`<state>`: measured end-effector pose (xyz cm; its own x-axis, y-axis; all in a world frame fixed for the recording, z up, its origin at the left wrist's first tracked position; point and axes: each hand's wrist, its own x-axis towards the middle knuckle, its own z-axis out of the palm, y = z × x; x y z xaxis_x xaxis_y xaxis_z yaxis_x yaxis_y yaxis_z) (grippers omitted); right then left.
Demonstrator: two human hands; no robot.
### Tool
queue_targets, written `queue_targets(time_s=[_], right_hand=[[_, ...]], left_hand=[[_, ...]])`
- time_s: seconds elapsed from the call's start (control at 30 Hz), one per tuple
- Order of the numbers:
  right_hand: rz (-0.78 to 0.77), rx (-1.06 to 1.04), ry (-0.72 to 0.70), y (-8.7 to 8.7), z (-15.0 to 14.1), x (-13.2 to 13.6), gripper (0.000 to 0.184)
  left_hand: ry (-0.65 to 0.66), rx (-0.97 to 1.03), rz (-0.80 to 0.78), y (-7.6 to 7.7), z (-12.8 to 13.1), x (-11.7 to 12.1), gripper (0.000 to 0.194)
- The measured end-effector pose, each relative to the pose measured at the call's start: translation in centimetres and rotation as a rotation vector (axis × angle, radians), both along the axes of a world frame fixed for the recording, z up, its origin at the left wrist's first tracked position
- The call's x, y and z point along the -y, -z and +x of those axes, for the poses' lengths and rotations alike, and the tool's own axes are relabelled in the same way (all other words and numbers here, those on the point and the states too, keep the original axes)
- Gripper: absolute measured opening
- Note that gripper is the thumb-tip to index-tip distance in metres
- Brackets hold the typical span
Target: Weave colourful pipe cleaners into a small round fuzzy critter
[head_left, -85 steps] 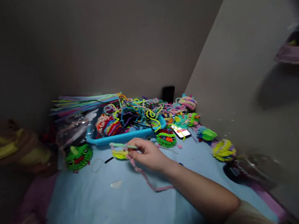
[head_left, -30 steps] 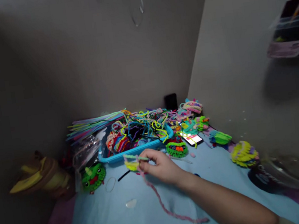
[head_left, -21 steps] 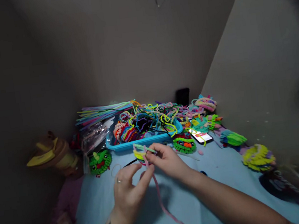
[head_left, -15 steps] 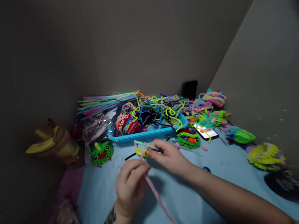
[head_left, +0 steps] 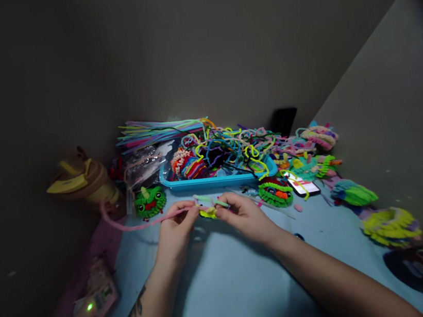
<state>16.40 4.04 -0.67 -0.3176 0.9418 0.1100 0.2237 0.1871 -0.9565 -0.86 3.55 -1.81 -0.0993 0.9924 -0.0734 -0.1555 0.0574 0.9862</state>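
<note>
My left hand (head_left: 175,231) pinches a long pink pipe cleaner (head_left: 129,227), whose loose end curves away to the left over the table. My right hand (head_left: 246,217) grips a small pipe-cleaner piece, with yellow loops (head_left: 208,213) below and a mint-green strand (head_left: 204,199) across the top. Both sets of fingertips are close together, and the pink strand reaches the piece between them. Fingers partly cover where the strands meet. Just beyond my left hand lies a green pipe-cleaner face (head_left: 151,203); a similar green face (head_left: 276,192) is past my right hand.
A blue tray (head_left: 218,181) heaped with colourful pipe cleaners stands at the back, with a straight bundle (head_left: 161,131) behind it. A phone (head_left: 304,186) and several finished pieces line the right. A brown-and-yellow cup (head_left: 90,182) and a pink device (head_left: 97,298) are leftward.
The pink pipe cleaner's tail has swung from hanging towards me to stretching out left. My left hand has moved up, level with my right. The view has shifted slightly.
</note>
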Motion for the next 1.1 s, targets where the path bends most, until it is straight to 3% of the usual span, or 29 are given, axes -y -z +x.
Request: queue_targets(time_s=[0.13, 0.33, 0.67, 0.93, 1.1], right_hand=[[-0.007, -0.001, -0.032, 0.0, 0.2, 0.1, 0.023], [-0.058, -0.058, -0.029, 0.8, 0.3, -0.3, 0.028], [-0.162, -0.193, -0.015, 1.5, -0.5, -0.2, 0.024], [-0.257, -0.301, 0.082, 2.5, -0.5, -0.5, 0.021], [-0.222, -0.267, 0.131, 2.7, -0.4, -0.4, 0.018]], left_hand=[[0.04, 0.004, -0.013, -0.5, -0.2, 0.0, 0.027], [0.056, 0.072, -0.048, 0.0, -0.6, -0.1, 0.027], [0.019, -0.163, 0.038, -0.1, 0.0, 0.8, 0.02], [0.076, -0.006, -0.021, -0.2, 0.0, 0.5, 0.024], [0.062, 0.113, -0.076, 0.2, 0.1, 0.3, 0.027]])
